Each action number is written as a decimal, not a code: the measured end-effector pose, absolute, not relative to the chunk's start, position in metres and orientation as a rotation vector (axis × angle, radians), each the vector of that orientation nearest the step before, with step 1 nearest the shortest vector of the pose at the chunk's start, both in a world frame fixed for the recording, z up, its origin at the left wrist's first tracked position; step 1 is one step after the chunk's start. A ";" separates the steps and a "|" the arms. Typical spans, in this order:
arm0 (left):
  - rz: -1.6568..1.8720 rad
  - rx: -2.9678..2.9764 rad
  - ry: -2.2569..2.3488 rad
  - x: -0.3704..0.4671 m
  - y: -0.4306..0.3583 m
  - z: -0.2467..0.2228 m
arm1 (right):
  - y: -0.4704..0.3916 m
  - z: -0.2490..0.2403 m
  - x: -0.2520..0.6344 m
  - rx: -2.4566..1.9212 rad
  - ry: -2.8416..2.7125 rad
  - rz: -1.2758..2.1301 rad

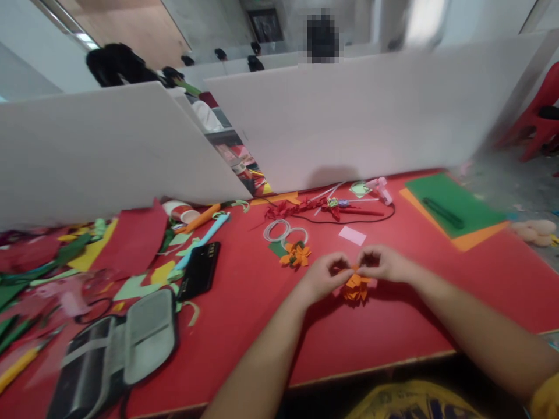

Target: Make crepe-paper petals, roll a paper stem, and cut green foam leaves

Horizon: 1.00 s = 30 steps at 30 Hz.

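The left hand (327, 274) and right hand (381, 265) pinch an orange paper flower (356, 290) between narrowly closed fingertips, near the front edge of the red table (244, 308). To the left I see a second orange flower (295, 255) lying beside pale rings (275, 240).

The head camera looks forward and down (seemingly from close) at the table (227, 326).

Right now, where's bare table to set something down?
Red table: one patch between the open case and the loose orange flower, another between the right hand and the stacked sheets. Crowded: the left end, with paper scraps and the case, and the back, with the pink glue gun.
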<state>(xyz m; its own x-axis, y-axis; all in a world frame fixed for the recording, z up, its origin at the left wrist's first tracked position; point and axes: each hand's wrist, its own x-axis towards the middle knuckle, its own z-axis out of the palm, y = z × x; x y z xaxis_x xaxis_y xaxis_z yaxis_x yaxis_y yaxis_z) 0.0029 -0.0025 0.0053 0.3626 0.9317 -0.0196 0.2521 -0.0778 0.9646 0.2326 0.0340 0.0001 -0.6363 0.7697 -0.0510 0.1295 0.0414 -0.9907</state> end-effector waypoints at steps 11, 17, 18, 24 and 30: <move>0.794 1.560 1.054 0.005 0.000 -0.007 | 0.034 0.000 0.231 -1.017 -1.792 1.642; 0.799 1.547 1.100 0.006 0.001 -0.010 | 0.036 -0.004 0.228 -1.036 -1.676 1.744; 0.806 1.544 1.104 0.007 0.001 -0.011 | 0.035 -0.005 0.227 -1.046 -1.664 1.749; 0.815 1.567 1.215 0.014 -0.004 -0.008 | 0.029 -0.008 0.221 -1.091 -1.701 1.624; 0.846 1.536 1.241 0.017 -0.006 -0.005 | 0.034 -0.012 0.224 -1.080 -1.775 1.556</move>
<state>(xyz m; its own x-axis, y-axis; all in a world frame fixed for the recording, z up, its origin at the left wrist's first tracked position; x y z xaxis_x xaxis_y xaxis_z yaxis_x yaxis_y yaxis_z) 0.0166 -0.0062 -0.0054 0.2449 0.9683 -0.0486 0.3086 -0.0303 0.9507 0.2236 0.0338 -0.0115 -0.5338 0.8386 -0.1081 0.2169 0.0122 -0.9761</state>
